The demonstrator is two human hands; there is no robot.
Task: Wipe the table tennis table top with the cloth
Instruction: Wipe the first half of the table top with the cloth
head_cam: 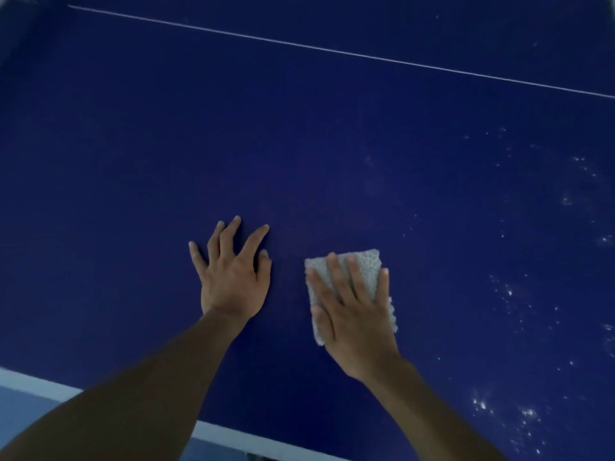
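My right hand (352, 314) lies flat on the cloth (362, 261), fingers (336, 274) straight and slightly spread, pressing it onto the blue bench (299, 144). The cloth is a folded grey rectangle. Its long axis runs along my fingers, away from me, and its far short edge sits just past the fingertips. My left hand (233, 281) rests flat on the bench just left of the cloth, fingers fanned wide, holding nothing. White specks (509, 291) lie to the right of my right fingers. A white line (332, 49) crosses the bench well beyond both hands.
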